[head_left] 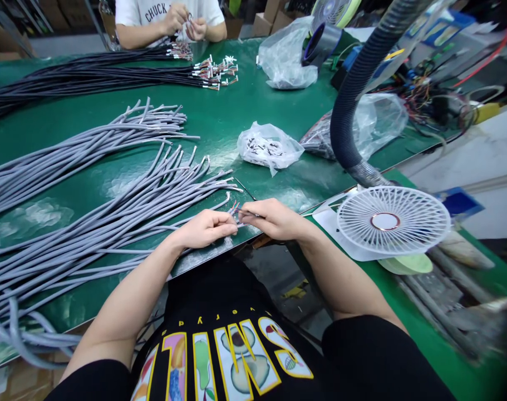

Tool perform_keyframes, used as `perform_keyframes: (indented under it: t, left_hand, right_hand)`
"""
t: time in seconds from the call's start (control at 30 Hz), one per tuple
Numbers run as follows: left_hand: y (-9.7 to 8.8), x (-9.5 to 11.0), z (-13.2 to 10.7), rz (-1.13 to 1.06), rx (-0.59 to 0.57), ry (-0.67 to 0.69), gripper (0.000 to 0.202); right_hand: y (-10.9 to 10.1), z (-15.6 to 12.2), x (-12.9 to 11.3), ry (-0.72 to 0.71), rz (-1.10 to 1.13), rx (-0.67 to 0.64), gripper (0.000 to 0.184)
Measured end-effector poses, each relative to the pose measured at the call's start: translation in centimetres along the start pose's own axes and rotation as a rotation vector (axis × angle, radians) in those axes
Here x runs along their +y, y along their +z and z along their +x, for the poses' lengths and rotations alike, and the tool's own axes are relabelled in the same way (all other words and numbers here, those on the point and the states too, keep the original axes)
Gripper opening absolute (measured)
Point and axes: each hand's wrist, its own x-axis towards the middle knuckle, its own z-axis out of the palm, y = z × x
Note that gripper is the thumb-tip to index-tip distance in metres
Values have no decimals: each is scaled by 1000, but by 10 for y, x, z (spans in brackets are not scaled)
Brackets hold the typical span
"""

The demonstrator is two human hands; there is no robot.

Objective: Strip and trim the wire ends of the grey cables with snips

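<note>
Fingers (226, 229), two hands (205, 228) (274, 217), two grey cable bundles (132, 209) (92, 145)

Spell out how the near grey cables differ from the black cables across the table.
Ends: the black cables finish in white connectors, while none show on the near grey cables at their right-hand ends. Place: the near grey cables lie by the left hand, the black cables farther off, before the co-worker. Both lie bunched on the green table.

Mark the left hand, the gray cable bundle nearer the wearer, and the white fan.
Left hand (206, 229): head view, back of hand.
Nearer gray cable bundle (123, 216): head view, mid-length sheaths.
White fan (385, 221): head view, grille hub.
</note>
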Motion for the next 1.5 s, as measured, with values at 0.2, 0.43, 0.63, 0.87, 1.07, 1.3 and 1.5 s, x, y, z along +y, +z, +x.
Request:
perform_keyframes:
  t: [0.2, 0.43, 0.63, 0.87, 1.07, 1.3, 1.5]
  left_hand:
    - [0, -7, 6, 25, 336, 166, 32]
    - [1, -11, 15, -107, 427, 174, 37]
    - [2, -8, 11, -99, 368, 104, 37]
    - [3, -12, 11, -210, 287, -10, 34]
    - [5, -14, 10, -190, 217, -88, 32]
    - [2, -5, 4, -152, 231, -71, 31]
    - [-5, -5, 7, -225, 467, 96, 38]
  right_hand:
    - [50, 13, 13, 214, 1104, 174, 33]
    - [62, 9, -11, 208, 1085, 589, 21]
    - [28, -10, 1, 20, -14, 594, 23]
    - [20, -6, 10, -124, -314, 335, 27]
    - [17, 7, 1, 128, 78, 318, 15]
    - [32, 27, 21, 389, 1048, 271, 23]
    - [63, 38, 24, 258, 1224, 559, 28]
